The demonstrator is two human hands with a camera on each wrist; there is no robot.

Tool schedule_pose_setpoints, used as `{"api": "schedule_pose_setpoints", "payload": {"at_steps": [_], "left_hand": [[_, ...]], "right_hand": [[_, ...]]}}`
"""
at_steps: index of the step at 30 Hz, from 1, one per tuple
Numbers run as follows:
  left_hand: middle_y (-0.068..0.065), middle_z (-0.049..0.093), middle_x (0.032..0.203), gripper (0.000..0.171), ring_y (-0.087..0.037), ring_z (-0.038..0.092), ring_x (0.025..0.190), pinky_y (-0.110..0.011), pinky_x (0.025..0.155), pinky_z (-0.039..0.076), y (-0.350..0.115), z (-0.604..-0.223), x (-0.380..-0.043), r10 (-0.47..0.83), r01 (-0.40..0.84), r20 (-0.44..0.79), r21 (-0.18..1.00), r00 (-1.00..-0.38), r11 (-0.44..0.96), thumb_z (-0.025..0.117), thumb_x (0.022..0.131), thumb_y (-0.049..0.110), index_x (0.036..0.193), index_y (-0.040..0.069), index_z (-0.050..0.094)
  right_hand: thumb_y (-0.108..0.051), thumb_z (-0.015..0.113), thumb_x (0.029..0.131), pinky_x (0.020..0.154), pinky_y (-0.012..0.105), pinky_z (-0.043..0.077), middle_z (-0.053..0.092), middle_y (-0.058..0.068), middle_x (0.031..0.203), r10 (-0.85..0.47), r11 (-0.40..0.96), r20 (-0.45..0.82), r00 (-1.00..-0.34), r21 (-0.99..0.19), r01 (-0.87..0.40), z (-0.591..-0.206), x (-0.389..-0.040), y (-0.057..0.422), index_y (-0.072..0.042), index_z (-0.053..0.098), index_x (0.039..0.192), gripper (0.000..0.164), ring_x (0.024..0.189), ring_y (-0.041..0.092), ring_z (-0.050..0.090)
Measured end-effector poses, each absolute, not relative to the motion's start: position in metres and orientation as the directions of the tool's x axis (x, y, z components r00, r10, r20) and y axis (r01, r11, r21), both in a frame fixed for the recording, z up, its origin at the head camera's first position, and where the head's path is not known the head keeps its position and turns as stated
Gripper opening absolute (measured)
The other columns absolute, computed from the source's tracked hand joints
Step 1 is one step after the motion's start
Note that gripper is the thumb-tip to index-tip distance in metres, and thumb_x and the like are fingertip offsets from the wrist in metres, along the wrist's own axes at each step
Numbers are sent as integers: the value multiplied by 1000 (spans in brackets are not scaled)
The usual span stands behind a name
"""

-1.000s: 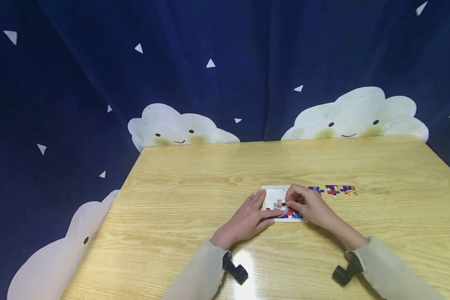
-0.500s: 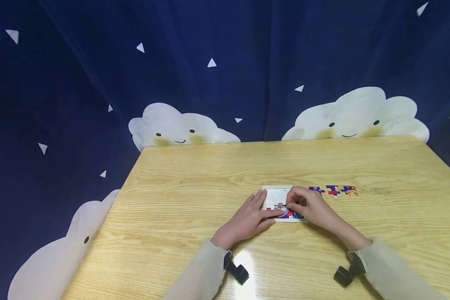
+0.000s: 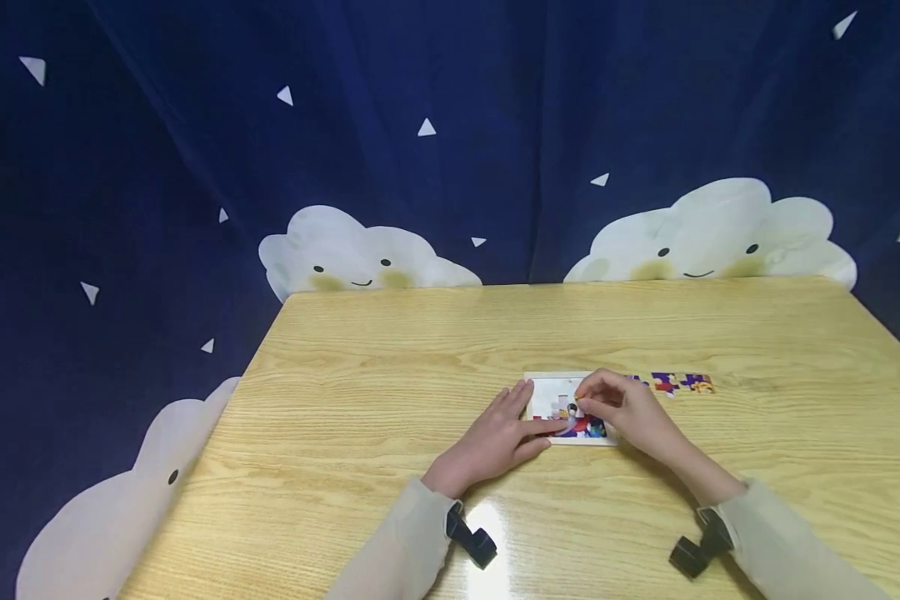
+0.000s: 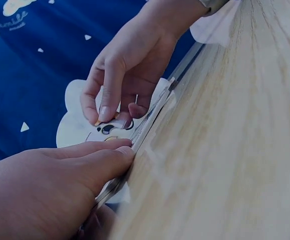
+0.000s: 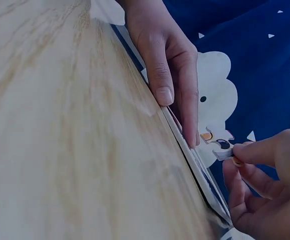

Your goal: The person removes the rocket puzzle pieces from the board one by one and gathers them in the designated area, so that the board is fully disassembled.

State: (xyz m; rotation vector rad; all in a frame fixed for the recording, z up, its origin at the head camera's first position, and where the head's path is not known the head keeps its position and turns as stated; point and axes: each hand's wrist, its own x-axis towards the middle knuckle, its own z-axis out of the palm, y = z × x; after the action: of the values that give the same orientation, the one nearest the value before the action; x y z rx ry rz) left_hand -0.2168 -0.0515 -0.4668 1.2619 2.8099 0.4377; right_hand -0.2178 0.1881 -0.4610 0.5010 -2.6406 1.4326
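Observation:
In the head view, a white-rimmed puzzle frame lies on the table with colourful pieces along its near side. My left hand rests over its left part with fingers extended. The index finger reaches across the pieces, and the thumb lies by the near rim. My right hand pinches a puzzle piece between thumb and fingertips over the frame. That piece is tilted up in the right wrist view, with a dark round patch and a bit of orange. Both hands hide parts of the picture.
Several loose puzzle pieces lie in a row on the wooden table, to the right of the frame. Behind the table hangs a dark blue curtain with white clouds and triangles.
The piece in my right hand has been tipped flatter and then upright again over the frame. My right hand has shifted slightly right, while my left hand has stayed on the frame.

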Motion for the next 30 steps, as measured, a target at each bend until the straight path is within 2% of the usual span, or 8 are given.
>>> {"api": "schedule_pose_setpoints", "payload": {"at_steps": [5,10,14,20,24,27,30], "left_hand": [[-24,19,161,38,-33,17,153,-49,124,23,-52,-468,-217,734,726,94,272,-673,631,43,103,42,141,41,50],[-23,19,161,38,-33,18,153,-49,124,23,-52,-469,-217,728,722,98,272,-678,636,43,103,43,140,41,50],[-21,19,162,38,-31,17,153,-47,125,22,-52,-468,-217,720,709,85,285,-688,644,43,103,43,140,41,51],[-21,19,162,38,-31,17,153,-48,125,22,-51,-468,-217,718,708,88,287,-690,645,43,103,44,140,41,51],[-20,20,162,37,-31,18,153,-47,125,22,-51,-469,-218,717,708,93,291,-691,644,44,103,43,139,41,52],[-20,20,162,37,-30,17,153,-47,125,21,-50,-468,-218,715,703,92,305,-693,643,45,103,42,139,41,52],[-20,20,162,37,-30,18,153,-47,125,22,-50,-467,-217,715,703,93,303,-693,643,45,103,42,139,41,52]], "right_hand": [[-12,68,91,67,16,51,70,7,92,-197,501,206,-958,-819,-279,-463,-216,196,-10,69,96,6,75,-2,59],[-11,68,91,56,19,51,69,9,94,-170,482,220,-961,-832,-276,-463,-211,206,-9,70,99,8,72,-1,59],[-9,68,91,54,19,50,69,8,96,-138,504,251,-958,-815,-286,-463,-209,213,-8,70,98,7,70,-1,58],[-12,67,92,49,22,48,67,2,87,-78,545,208,-975,-810,-216,-462,-203,226,-9,69,98,7,64,2,55],[-16,65,94,44,24,47,65,3,76,-63,540,155,-986,-825,-164,-461,-199,235,-8,67,101,11,57,8,54],[-18,65,94,44,24,47,65,4,78,-46,555,141,-989,-820,-143,-460,-198,242,-7,67,102,13,57,8,53],[-17,66,93,45,24,48,66,-8,85,-18,575,148,-989,-807,-131,-460,-197,249,-8,68,102,13,61,6,54]]}}
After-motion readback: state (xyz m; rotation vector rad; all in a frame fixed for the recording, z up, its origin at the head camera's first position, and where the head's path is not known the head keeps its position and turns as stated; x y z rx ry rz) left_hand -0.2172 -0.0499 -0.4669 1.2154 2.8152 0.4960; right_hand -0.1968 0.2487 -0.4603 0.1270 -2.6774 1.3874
